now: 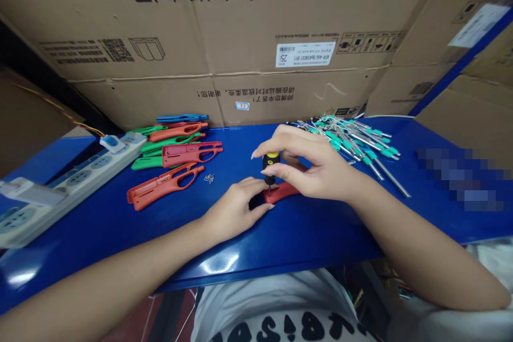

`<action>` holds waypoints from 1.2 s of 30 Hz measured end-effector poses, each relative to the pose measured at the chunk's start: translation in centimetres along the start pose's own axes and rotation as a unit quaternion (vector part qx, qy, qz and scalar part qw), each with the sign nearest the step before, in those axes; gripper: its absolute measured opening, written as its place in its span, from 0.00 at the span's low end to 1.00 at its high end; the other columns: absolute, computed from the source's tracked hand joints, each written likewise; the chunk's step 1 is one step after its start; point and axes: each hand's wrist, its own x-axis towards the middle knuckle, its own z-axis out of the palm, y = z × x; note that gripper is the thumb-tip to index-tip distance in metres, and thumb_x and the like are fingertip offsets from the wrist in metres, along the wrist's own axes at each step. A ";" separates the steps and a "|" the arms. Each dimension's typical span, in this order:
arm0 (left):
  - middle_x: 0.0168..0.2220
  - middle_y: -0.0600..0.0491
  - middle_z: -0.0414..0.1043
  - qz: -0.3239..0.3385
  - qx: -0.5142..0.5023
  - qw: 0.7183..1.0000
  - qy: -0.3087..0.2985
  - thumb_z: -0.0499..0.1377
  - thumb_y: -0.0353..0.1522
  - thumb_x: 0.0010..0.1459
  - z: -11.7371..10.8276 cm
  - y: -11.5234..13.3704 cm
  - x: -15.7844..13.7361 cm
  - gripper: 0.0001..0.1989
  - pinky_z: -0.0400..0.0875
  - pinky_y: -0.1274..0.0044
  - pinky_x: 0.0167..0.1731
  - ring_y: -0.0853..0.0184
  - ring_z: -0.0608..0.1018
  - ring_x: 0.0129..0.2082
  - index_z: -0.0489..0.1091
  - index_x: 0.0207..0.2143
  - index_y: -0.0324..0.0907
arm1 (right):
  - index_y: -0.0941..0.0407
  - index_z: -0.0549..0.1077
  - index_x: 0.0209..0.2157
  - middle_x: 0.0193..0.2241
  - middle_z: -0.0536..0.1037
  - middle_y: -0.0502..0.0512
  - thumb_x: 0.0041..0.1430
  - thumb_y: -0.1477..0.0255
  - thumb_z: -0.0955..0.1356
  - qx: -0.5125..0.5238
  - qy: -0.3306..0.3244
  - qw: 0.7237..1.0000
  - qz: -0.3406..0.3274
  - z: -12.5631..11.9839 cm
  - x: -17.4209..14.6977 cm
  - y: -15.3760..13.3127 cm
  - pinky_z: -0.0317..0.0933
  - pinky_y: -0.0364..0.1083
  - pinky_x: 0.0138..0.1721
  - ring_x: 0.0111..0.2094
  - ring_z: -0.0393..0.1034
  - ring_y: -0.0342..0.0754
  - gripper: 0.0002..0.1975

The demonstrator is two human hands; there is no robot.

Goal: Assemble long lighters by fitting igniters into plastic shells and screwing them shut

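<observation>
My right hand (310, 163) is closed around a short black and yellow screwdriver (271, 160), held upright with its shaft pointing down. The screwdriver's tip meets a red plastic lighter casing (285, 191) lying on the blue table. My left hand (236, 206) pinches the left end of that casing between thumb and fingers. Part of the casing is hidden under my right hand. Just left of my left hand lies a small heap of screws (209, 178).
At the left lie several red, green and blue casings (166, 184), beside a white power strip (80, 184) with plugs in it. Metal rods with teal parts (355, 139) are piled at the right. A large cardboard sheet (168, 64) stands behind the blue table (160, 246).
</observation>
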 end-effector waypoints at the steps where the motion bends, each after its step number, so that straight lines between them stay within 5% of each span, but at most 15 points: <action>1: 0.47 0.48 0.79 -0.001 -0.001 1.000 0.001 0.65 0.30 0.61 0.0 0.0 0.0 0.13 0.73 0.67 0.50 0.59 0.79 0.48 0.74 0.49 0.41 | 0.55 0.75 0.47 0.39 0.77 0.53 0.66 0.70 0.69 -0.012 0.002 1.000 -0.008 0.0 0.0 0.0 0.68 0.43 0.39 0.36 0.72 0.43 0.09; 11: 0.49 0.49 0.79 -0.008 -0.016 1.000 -0.003 0.65 0.28 0.61 -0.1 0.5 0.2 0.15 0.72 0.68 0.53 0.60 0.78 0.50 0.73 0.50 0.41 | 0.56 0.73 0.48 0.42 0.78 0.56 0.67 0.60 0.68 -0.146 0.011 0.989 0.008 0.3 -0.3 0.6 0.66 0.43 0.36 0.39 0.74 0.47 0.15; 14: 0.49 0.49 0.79 -0.002 -0.017 1.000 -0.001 0.65 0.28 0.61 -0.2 0.5 0.1 0.15 0.72 0.68 0.52 0.60 0.78 0.49 0.73 0.50 0.41 | 0.55 0.71 0.56 0.53 0.76 0.59 0.73 0.65 0.61 -0.040 -0.022 0.998 0.036 -0.4 -0.3 0.7 0.69 0.44 0.40 0.42 0.75 0.46 0.17; 16: 0.48 0.49 0.79 0.000 -0.015 1.000 -0.001 0.65 0.28 0.61 -0.2 0.5 0.1 0.15 0.72 0.69 0.51 0.61 0.78 0.48 0.73 0.51 0.41 | 0.54 0.68 0.60 0.56 0.74 0.59 0.74 0.68 0.57 0.066 -0.053 0.993 0.080 -0.9 -0.3 0.7 0.70 0.41 0.33 0.32 0.75 0.40 0.19; 20: 0.47 0.48 0.79 0.004 -0.006 1.000 0.003 0.65 0.29 0.61 -0.1 0.5 0.0 0.15 0.72 0.69 0.50 0.61 0.78 0.47 0.73 0.51 0.40 | 0.55 0.73 0.56 0.48 0.80 0.55 0.72 0.67 0.62 0.176 -0.086 0.971 0.134 -1.5 -0.3 0.8 0.64 0.37 0.20 0.19 0.67 0.34 0.17; 26: 0.46 0.49 0.79 0.000 -0.010 1.000 0.006 0.65 0.28 0.61 -0.1 0.5 0.1 0.15 0.72 0.70 0.50 0.61 0.79 0.47 0.73 0.50 0.41 | 0.58 0.79 0.46 0.45 0.82 0.55 0.67 0.75 0.65 0.127 -0.026 0.990 0.049 -0.9 0.1 0.6 0.71 0.41 0.43 0.43 0.77 0.45 0.12; 36: 0.49 0.49 0.79 -0.015 -0.022 1.000 -0.001 0.64 0.28 0.61 0.1 0.4 0.1 0.15 0.71 0.68 0.51 0.59 0.78 0.49 0.74 0.50 0.42 | 0.58 0.78 0.47 0.38 0.81 0.55 0.69 0.74 0.64 0.031 -0.001 0.999 -0.011 -0.2 0.0 0.4 0.69 0.44 0.43 0.38 0.75 0.44 0.12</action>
